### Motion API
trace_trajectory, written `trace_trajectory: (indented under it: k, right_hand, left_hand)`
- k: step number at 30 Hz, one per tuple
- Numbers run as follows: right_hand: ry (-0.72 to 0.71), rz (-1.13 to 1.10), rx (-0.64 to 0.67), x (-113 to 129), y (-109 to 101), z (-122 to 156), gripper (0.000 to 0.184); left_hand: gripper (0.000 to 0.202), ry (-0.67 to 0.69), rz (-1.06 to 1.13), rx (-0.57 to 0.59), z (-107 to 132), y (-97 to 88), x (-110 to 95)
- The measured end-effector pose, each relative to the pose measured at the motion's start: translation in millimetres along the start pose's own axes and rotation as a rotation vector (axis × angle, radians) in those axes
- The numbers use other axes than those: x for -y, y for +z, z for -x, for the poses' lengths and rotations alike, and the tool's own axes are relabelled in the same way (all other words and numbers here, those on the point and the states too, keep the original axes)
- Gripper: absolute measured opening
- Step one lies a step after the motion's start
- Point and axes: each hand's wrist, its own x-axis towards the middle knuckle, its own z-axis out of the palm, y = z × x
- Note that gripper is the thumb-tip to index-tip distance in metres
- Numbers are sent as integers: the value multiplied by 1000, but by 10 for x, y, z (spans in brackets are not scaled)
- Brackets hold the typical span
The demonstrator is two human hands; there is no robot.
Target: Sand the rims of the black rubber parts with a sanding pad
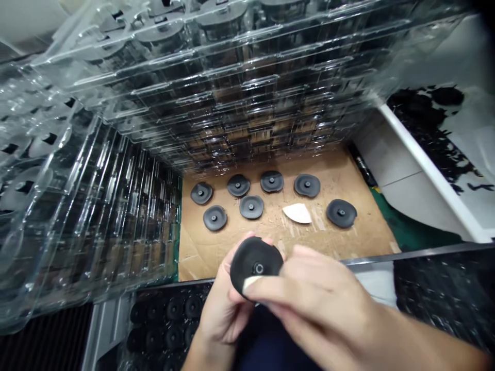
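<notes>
A black rounded disc with a small raised round hub is held up at the near edge of the cardboard sheet. My left hand grips it from behind and below, its fingers partly hidden by the disc. Across its front, the thumb of my right hand presses near the hub while the other fingers curl at the right edge. Several similar black discs, one of them a disc just beyond my hands, lie hub up on the cardboard. Among them rests a white wedge-shaped piece.
Tall stacks of clear plastic trays rise behind and to the left. At the right stands a white-edged bin beside black scraps. A dark pen-like tool lies by the cardboard's right edge. Below left, a tray of black discs shows.
</notes>
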Motion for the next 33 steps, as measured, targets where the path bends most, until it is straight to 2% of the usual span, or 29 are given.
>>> trace_trajectory:
  k: [2,4,6,8,9,10,12,15,18,20,22,24,26,27,29,30,31,33]
  right_hand:
    - [118,60,20,2,-83,86,22]
    - [182,213,-30,-15,-142,96,22]
    - [74,311,-61,-69,-174,25,26]
    - [-76,255,-47,-169,-191,-73,33]
    - [-98,180,-45,-234,-196,-106,33]
    - [-62,104,-59,-304,-196,-114,31]
    - [152,6,-129,-450,-162,-37,25]
    - [437,3,-148,-655,5,292,23]
    - [474,13,-20,-819,237,669,25]
    - [463,9,30,-879,318,801,24]
    - [487,19,13,-860,273,787,24]
    - [516,46,-86,-737,115,650,24]
    - [419,85,-205,-535,-78,455,23]
    - [289,107,-229,-428,-160,358,24]
    - [-5,117,-178,-255,-258,197,26]
    - [-88,117,-120,-201,-276,140,28]
    - [-99,123,-63,-169,-278,101,30]
    - [14,192,-9,-151,-252,60,34]
  left_hand:
    - [69,-5,21,46,-12,-23,12]
    - [69,-13,33,57,-23,-34,41]
    - [62,-26,41,38,-22,-25,70]
    - [58,-34,37,48,-3,-8,80]
    - [56,-33,41,80,11,0,76]
    - [56,-33,56,128,26,4,68]
    - [54,-43,110,229,53,1,48]
    - [45,-76,195,313,68,-26,33]
    - [48,-103,214,319,51,-51,41]
    - [50,-121,220,314,35,-47,48]
    - [48,-135,223,325,24,-19,53]
    - [48,-150,210,331,22,28,63]
    - [50,-147,172,324,31,80,85]
    - [50,-141,152,311,39,101,102]
    - [39,-108,111,267,51,125,138]
    - [32,-81,83,238,54,128,154]
    - [30,-56,48,210,52,125,167]
    - [38,-16,-27,162,37,109,186]
